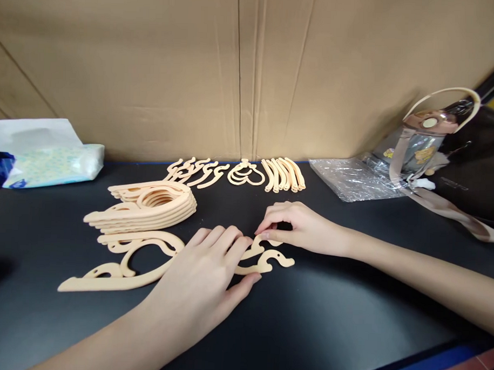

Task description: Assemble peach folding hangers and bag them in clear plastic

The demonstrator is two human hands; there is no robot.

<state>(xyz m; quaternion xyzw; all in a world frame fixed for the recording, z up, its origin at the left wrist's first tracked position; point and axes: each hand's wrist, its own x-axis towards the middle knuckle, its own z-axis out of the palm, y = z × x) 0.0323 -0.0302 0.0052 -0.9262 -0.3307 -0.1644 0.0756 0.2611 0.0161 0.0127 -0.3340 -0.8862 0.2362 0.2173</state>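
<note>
Head view, the only one. Your left hand point(207, 262) is palm down, its fingers over pale pieces in the middle of the bench point(315, 327). The thumb lies along the near curved piece point(264, 264), whose hooked end points right. You hide most of the contact there, so can't tell if those fingers grasp or just press.

Your right hand point(292, 224) comes in from the right, thumb and fingertips pinching the far curved piece point(257, 244), just beyond the near one. Its other end goes under your left hand; the join is hidden.

Flat hanger point(117, 283) lies to the left, arms pointing left, rounded end partly under your left hand. Just behind it, a stack of hangers point(168, 217), same way round.

Back of bench, left to right: loose curved pieces point(215, 176), rings point(244, 165) in a small heap, row of straighter arms point(285, 175). Far left, tissue pack point(57, 165). Right, clear plastic bag point(348, 180), then a tilted bottle point(424, 142) with handle and strap point(452, 208), next to something black point(474, 177). Cardboard point(153, 74) stands behind everything.
</note>
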